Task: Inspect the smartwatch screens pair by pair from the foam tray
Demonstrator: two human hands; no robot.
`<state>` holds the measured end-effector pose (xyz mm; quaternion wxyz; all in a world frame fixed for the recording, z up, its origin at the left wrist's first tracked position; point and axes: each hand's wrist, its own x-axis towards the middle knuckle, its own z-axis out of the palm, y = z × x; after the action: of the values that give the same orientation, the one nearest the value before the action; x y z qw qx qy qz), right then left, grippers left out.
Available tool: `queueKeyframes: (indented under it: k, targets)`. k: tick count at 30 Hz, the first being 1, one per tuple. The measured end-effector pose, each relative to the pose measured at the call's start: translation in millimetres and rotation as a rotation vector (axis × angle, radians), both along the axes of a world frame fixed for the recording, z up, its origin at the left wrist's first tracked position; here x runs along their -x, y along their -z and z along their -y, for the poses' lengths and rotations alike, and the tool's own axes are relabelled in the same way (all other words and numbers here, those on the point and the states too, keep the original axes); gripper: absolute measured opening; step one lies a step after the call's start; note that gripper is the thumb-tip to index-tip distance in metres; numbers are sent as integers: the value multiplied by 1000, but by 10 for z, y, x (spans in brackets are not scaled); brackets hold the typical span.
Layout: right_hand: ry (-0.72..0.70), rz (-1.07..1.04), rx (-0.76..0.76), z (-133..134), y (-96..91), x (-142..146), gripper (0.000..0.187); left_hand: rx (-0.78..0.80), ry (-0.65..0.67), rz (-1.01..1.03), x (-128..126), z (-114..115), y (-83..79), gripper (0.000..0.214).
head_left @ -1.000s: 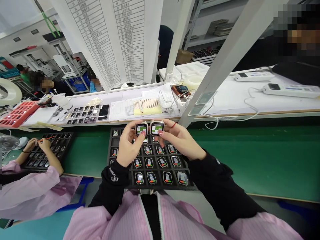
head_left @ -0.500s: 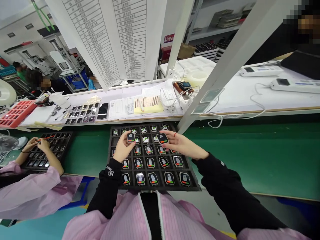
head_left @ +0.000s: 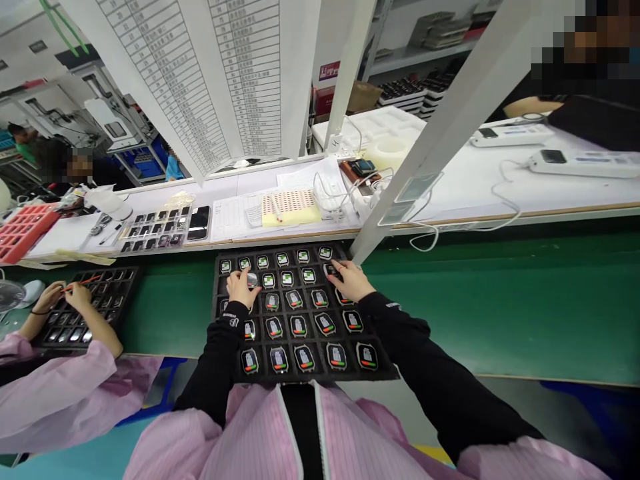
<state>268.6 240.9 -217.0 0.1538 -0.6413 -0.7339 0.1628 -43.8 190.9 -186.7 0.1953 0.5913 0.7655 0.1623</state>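
Observation:
A black divided tray (head_left: 223,285) lies in front of me, its cells holding several smartwatch faces (head_left: 303,358) with lit screens. My left hand (head_left: 241,289) is closed on a smartwatch (head_left: 252,281) at the second row from the back, near the tray's left side. At the right end of that same row, my right hand (head_left: 353,282) grips another smartwatch (head_left: 331,270), low in its cell, with fingertips partly covering it. Back-row screens show green and white; those nearer me show red and green bars.
To the left, a co-worker's hands (head_left: 75,295) hold a thin orange tool over another black tray (head_left: 131,283). A slanted white post (head_left: 395,193) rises behind my tray's right corner. The shelf beyond bears a phone (head_left: 199,223), a yellow pad (head_left: 295,217) and cables.
Both hands have gone down with their watches from above the tray into its second row. They have moved apart slightly, and the view has shifted a little.

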Motion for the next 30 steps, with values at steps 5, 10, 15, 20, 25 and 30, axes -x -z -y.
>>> queueKeyframes:
  k: [5,10,15,20,25,30]
  targets:
    - [-2,-17,10,-3,-52,84,41,-77,55,-98,-144,-12,4,46]
    - [-135,-25,111,-84,-84,359,33,-53,155,-164,-361,-138,51,30]
    - [-129,-37,170,-168,-85,546,29,-33,199,-121,-439,-229,60,27]
    - [-124,-195,272,-205,-124,471,21,10,206,59,-353,-185,5,27]
    - [-47,-435,310,-165,-215,426,15,-28,141,294,-299,-161,-30,19]
    - [33,-749,409,58,-435,555,29,-34,52,598,-378,-67,-120,35]
